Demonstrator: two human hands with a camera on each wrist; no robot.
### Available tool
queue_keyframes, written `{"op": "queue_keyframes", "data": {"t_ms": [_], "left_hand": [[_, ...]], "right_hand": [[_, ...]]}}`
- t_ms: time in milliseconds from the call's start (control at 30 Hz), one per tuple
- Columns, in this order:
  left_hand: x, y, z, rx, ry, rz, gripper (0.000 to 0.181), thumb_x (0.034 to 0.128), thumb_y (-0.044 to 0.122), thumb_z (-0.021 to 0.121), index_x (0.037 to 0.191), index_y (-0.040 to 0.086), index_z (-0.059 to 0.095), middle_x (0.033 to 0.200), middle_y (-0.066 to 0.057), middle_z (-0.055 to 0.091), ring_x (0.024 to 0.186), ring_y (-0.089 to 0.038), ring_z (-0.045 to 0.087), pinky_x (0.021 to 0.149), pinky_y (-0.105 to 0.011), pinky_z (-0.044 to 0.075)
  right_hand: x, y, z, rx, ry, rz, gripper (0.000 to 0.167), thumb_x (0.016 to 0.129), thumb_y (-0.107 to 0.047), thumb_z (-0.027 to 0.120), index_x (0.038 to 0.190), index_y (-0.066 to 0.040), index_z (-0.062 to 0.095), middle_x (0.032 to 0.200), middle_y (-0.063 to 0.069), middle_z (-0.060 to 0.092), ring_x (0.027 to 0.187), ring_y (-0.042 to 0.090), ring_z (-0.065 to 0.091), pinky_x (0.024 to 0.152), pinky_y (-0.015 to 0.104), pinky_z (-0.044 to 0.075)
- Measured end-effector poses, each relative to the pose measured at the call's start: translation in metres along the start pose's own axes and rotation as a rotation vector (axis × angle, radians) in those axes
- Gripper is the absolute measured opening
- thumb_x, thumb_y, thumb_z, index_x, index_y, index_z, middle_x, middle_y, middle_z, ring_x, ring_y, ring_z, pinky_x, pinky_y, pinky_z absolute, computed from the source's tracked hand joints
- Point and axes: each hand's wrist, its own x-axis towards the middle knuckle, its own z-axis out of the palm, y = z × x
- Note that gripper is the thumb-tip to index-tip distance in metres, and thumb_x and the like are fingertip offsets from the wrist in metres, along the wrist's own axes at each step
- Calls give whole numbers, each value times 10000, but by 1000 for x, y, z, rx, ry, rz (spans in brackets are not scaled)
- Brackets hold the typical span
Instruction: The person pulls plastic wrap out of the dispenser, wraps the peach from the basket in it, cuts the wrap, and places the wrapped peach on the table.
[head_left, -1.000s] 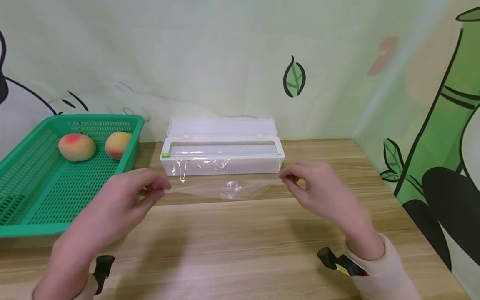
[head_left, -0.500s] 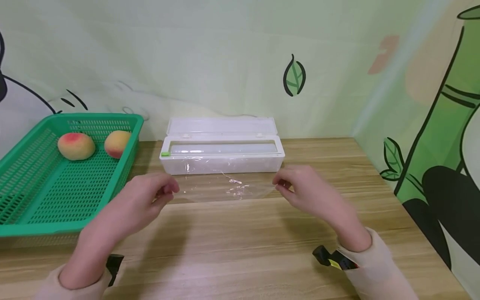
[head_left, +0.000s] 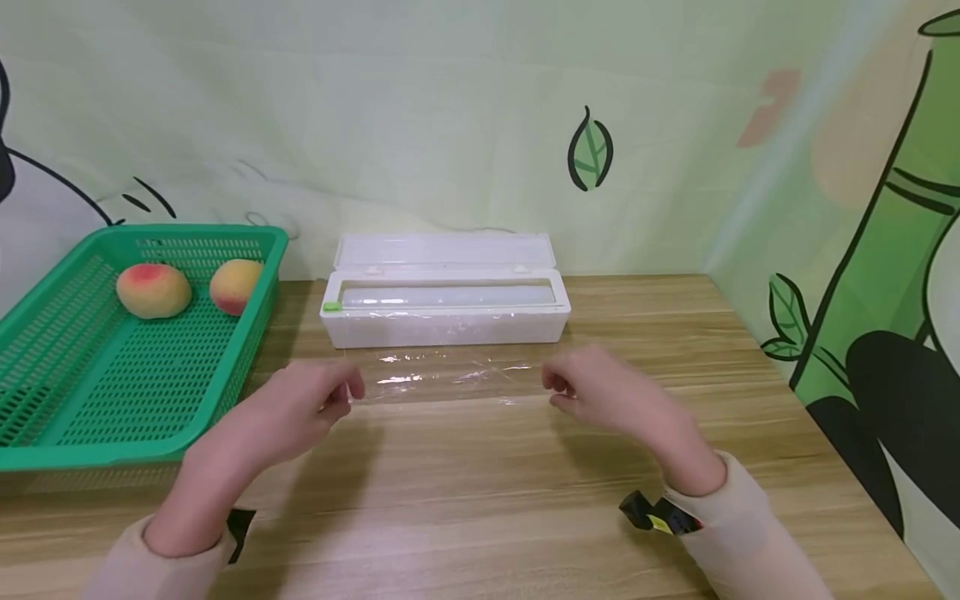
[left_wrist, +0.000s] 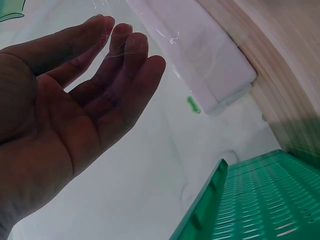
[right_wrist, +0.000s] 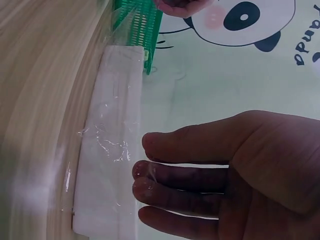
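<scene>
A sheet of clear cling film (head_left: 442,379) stretches between both hands, just in front of the white cling film dispenser (head_left: 450,327). My left hand (head_left: 303,404) pinches the film's left corner between thumb and forefinger. At the right corner, my right hand (head_left: 600,392) holds the film with its fingertips; its forefinger is mostly hidden behind the thumb in the right wrist view. The dispenser's lid (head_left: 442,252) is raised, and the roll (head_left: 446,297) shows inside. A green slider (head_left: 332,307) sits at the dispenser's left end.
On the left stands a green plastic basket (head_left: 262,333) with two peaches in it, one peach (head_left: 153,291) further left and another peach (head_left: 236,286) by its right wall. Wooden tabletop (head_left: 465,500) lies below the hands. A printed cloth (head_left: 450,108) hangs behind.
Both hands have come lower and nearer each other, toward the person. The film between them has sunk and its glints have shifted. The dispenser and basket stay in place.
</scene>
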Motion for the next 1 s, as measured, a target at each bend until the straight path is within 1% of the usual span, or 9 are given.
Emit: {"op": "queue_keyframes", "data": {"t_ms": [133, 233, 367, 467, 533, 600, 767, 867, 1000], "left_hand": [[1, -5, 3, -6, -29, 7, 176, 919, -80, 608, 968, 69, 687, 864, 9, 656, 776, -144, 580, 698, -348, 512], [2, -10, 7, -12, -59, 21, 182, 900, -87, 594, 940, 70, 679, 865, 11, 653, 789, -142, 582, 705, -344, 513], [4, -15, 12, 9, -87, 67, 189, 877, -98, 610, 908, 78, 673, 859, 28, 650, 794, -138, 585, 710, -342, 523], [5, -17, 15, 26, -109, 85, 208, 858, -111, 609, 898, 81, 678, 843, 42, 642, 772, -132, 572, 700, -331, 521], [5, -17, 17, 31, -133, 74, 207, 856, -109, 613, 899, 82, 679, 841, 38, 644, 763, -136, 569, 696, -325, 519], [5, -16, 18, 31, -165, 42, 178, 871, -80, 632, 900, 87, 684, 838, 38, 642, 756, -134, 564, 694, -321, 515], [6, -11, 21, 31, -267, -37, 99, 945, 70, 696, 861, 118, 669, 764, 40, 587, 701, -127, 521, 640, -313, 478], [6, -9, 22, 33, -301, -46, 138, 971, 133, 703, 841, 137, 656, 720, 48, 548, 672, -117, 497, 611, -299, 453], [6, -7, 23, 36, -298, -30, 143, 972, 140, 710, 833, 135, 677, 690, 60, 537, 647, -99, 487, 598, -282, 445]], "right_hand": [[1, 1, 4, 0, -55, 33, 170, 882, 36, 735, 841, -92, 630, 752, -43, 578, 684, 117, 525, 637, 300, 486], [1, 2, 7, -12, -86, 29, 212, 875, 43, 713, 785, -120, 612, 718, -57, 563, 659, 110, 517, 612, 288, 476], [1, 2, 11, -33, -128, 15, 231, 863, 37, 711, 732, -127, 615, 681, -70, 544, 626, 96, 497, 583, 274, 458], [0, 1, 14, -33, -178, 39, 230, 862, 32, 708, 722, -130, 623, 678, -71, 544, 619, 96, 494, 577, 275, 453], [0, -1, 16, -29, -210, 59, 234, 870, 23, 711, 722, -137, 628, 685, -71, 550, 623, 100, 502, 582, 279, 459], [0, -1, 18, -34, -231, 70, 235, 879, 11, 720, 726, -145, 634, 701, -74, 557, 638, 102, 513, 596, 285, 471], [2, -1, 23, -50, -231, 46, 210, 877, -3, 748, 738, -133, 659, 748, -65, 579, 684, 105, 542, 649, 297, 502], [2, 0, 25, -56, -229, 40, 215, 857, 11, 742, 719, -132, 658, 741, -59, 574, 679, 112, 542, 646, 301, 504], [2, 0, 28, -54, -236, 52, 213, 836, 25, 738, 712, -127, 654, 745, -51, 567, 675, 118, 538, 633, 297, 505]]}}
